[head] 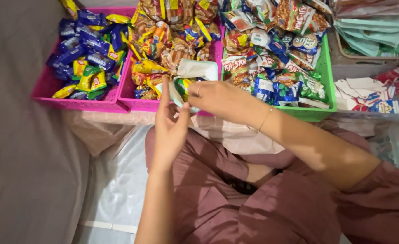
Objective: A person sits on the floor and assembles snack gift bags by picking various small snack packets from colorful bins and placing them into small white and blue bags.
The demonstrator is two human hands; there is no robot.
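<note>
My left hand (170, 129) and my right hand (220, 100) meet over my lap, in front of the baskets. Together they hold open a pale mint-green pouch (198, 70) with a small green and yellow snack packet (182, 86) at its mouth. The left hand pinches the pouch's near edge from below. My right hand, with a ring and a thin bracelet, grips the packet and pouch from the right.
Two pink baskets (79, 104) (140, 105) hold blue, yellow and orange snack packets. A green basket (327, 74) holds mixed packets. Stacked mint pouches (373, 34) lie at the far right, with flat cartons (366, 92) below them. Grey fabric (18, 135) is on the left.
</note>
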